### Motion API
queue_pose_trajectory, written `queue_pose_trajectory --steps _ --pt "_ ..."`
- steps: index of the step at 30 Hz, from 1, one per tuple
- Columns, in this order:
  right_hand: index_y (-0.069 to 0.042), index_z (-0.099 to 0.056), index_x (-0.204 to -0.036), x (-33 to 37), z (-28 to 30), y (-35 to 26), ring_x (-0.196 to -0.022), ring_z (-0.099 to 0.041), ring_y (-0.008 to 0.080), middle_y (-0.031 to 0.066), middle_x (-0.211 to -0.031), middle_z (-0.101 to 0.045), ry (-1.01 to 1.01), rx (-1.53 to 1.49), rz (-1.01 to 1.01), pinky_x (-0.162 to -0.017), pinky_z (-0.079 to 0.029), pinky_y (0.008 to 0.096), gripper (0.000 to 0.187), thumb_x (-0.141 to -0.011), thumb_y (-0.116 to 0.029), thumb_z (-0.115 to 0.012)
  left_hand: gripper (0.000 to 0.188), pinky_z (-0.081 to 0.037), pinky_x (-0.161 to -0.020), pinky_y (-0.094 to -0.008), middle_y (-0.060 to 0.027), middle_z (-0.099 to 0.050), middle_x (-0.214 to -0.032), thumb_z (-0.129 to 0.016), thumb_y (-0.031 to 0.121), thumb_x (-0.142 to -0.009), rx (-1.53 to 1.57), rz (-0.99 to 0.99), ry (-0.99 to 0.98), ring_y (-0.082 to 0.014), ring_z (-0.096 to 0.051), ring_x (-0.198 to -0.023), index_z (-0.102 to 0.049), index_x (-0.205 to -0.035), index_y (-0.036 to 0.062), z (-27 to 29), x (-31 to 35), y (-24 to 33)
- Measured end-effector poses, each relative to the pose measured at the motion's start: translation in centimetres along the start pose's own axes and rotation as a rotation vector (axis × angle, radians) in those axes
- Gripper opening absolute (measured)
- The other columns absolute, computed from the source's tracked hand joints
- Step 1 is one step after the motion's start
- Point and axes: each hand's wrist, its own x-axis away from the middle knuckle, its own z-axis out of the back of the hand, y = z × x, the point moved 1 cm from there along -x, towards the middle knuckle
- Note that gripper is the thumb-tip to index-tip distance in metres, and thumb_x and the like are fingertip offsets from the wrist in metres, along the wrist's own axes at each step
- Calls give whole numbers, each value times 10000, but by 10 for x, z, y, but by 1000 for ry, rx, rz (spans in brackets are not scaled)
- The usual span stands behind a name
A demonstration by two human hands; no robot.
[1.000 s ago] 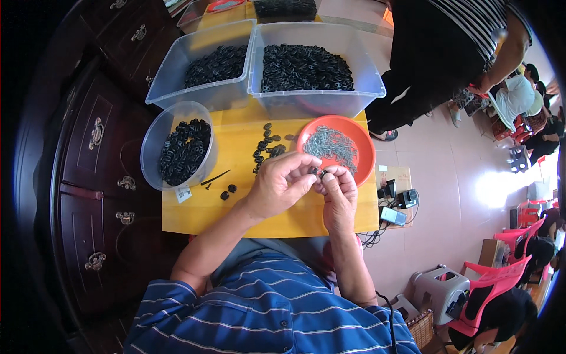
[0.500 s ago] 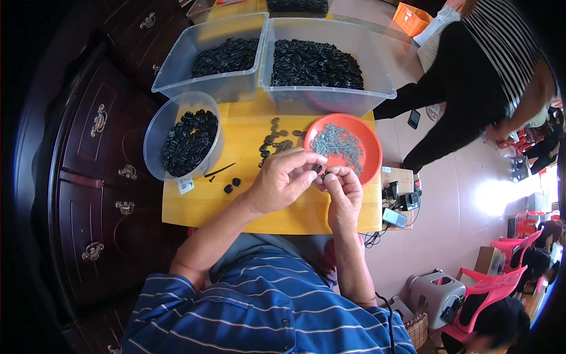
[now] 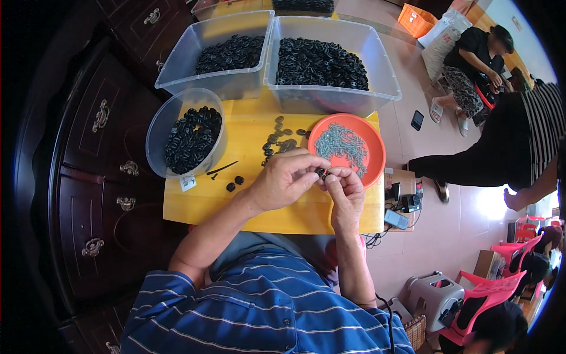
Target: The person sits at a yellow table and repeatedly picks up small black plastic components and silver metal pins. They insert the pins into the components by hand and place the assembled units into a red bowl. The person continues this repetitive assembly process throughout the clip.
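Over the yellow tabletop [image 3: 200,206], both my hands meet in front of a round red-orange bowl [image 3: 375,133] of small silvery metal pins or screws [image 3: 342,144]. My left hand [image 3: 286,180] pinches a small black oval plastic piece [image 3: 320,172] between thumb and fingers. Touching it from the other side, my right hand [image 3: 346,194] is closed on a small black part [image 3: 328,176] that its fingertips partly hide. Several loose black oval pieces [image 3: 278,140] lie beyond my left hand. Two small black parts [image 3: 234,183] and a thin black strip [image 3: 222,168] rest left of my forearm.
A round clear tub [image 3: 154,133] of black pieces stands at left; two large clear bins [image 3: 171,74] [image 3: 383,82] of them stand behind. A box with a phone and cables [image 3: 396,218] is at right. A walking person [image 3: 501,150] and a seated person [image 3: 477,56] are beyond.
The walking person has moved right, bringing a seated person into view. My hands stay pinched together at almost the same place; the view has shifted slightly.
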Motion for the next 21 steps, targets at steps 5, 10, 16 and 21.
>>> queue_pose_trajectory --steps 5,10,16,21 --pt "-9 -638 -1092 0 2 2 -908 -647 86 33 -989 -695 -13 22 11 -840 -516 242 106 -988 -22 -626 302 -495 -662 -286 -67 -650 -896 -632 -33 -864 -91 -66 -54 -156 -619 -746 -729 -1142 32 0 -5 -1" --pt "-12 -650 -1092 -4 9 10 -902 -659 83 18 -1006 -692 -67 -12 -62 -833 -533 244 108 -990 -47 -640 331 -512 -706 -331 -94 -663 -891 -615 -35 -846 -179 -86 -119 -217 -640 -779 -735 -1143 48 4 -12 5" --pt "-50 -667 -1077 -7 11 12 -881 -671 78 25 -971 -722 -131 -95 -132 -799 -535 233 116 -996 -132 -662 320 -547 -774 -358 -129 -685 -949 -591 -18 -858 -205 -77 -209 -267 -684 -856 -722 -1146 30 7 -20 6" --pt "-57 -670 -1052 -7 11 13 -879 -677 77 30 -963 -731 -142 -135 -136 -780 -534 231 101 -996 -140 -664 289 -561 -792 -383 -150 -685 -984 -590 3 -874 -190 -50 -235 -307 -697 -884 -717 -1132 25 7 -22 6"
